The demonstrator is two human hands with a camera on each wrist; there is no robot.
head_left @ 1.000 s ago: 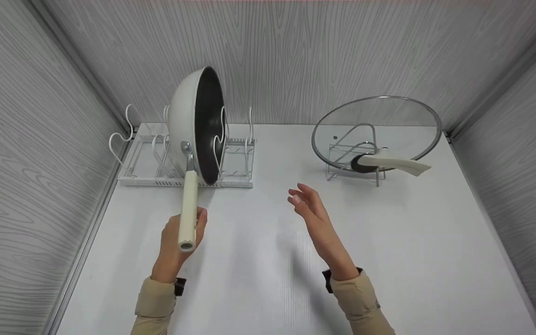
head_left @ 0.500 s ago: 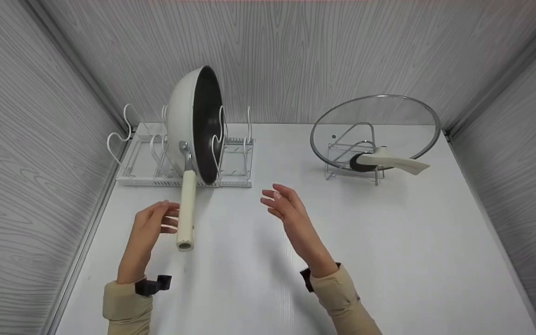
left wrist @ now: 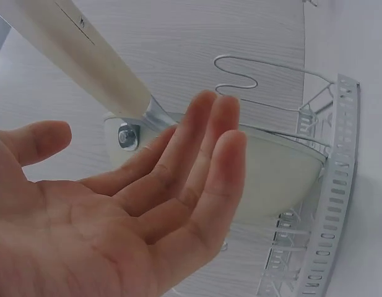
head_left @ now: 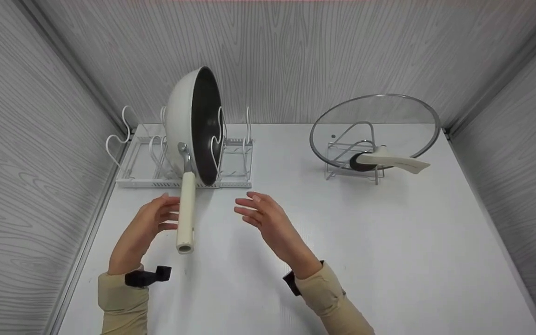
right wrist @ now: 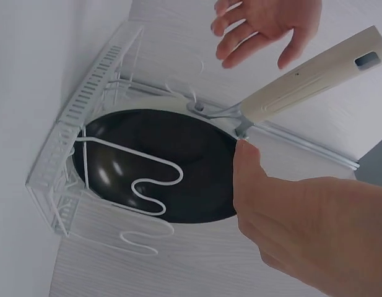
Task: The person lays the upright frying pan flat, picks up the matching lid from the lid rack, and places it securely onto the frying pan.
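A frying pan (head_left: 179, 116), pale outside and dark inside, stands on edge in a white wire rack (head_left: 137, 181). Its cream handle (head_left: 186, 211) points toward the person. Left of that handle is the left hand (head_left: 144, 225), fingers relaxed and holding nothing; the fingertips pass behind the handle in the head view. In the left wrist view the palm (left wrist: 85, 229) faces up to the camera below the handle. The right hand (head_left: 272, 225) hovers right of the handle, apart from it, fingers loosely bent and nothing in them.
On the right, a glass lid (head_left: 398, 123) with a cream and black handle (head_left: 391, 161) leans in a small wire stand (head_left: 351, 174). Grey wood-patterned panels (head_left: 268, 56) enclose the white table (head_left: 389, 260) at the back and both sides.
The left hand lets go of the pan's handle and shifts left of it. The right hand travels left toward the handle. Pan and lid stay in place.
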